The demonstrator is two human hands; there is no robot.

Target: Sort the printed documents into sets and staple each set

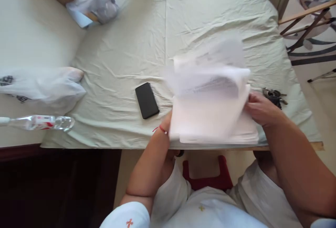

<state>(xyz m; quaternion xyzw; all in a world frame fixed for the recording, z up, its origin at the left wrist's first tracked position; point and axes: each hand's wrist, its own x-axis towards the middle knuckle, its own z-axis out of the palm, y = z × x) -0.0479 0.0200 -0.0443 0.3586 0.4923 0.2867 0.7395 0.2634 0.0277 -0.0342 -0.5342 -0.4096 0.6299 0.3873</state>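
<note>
Leafing, it seems, through papers (204, 116) on the cloth-covered table (118, 56), by its near edge, the person has sheets blurred in mid-air; controlling them likely calls for a light, steady hold. The right hand (264, 111) pinches their right edge — the left hand (168, 120) is mostly hidden beneath, its grip impossible to tell. The print is unreadable.

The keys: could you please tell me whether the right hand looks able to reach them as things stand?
Probably yes: the keys lie on the cloth close to the right hand, with nothing visible in between, though it holds the papers by their edge and might need to let go first.
</note>
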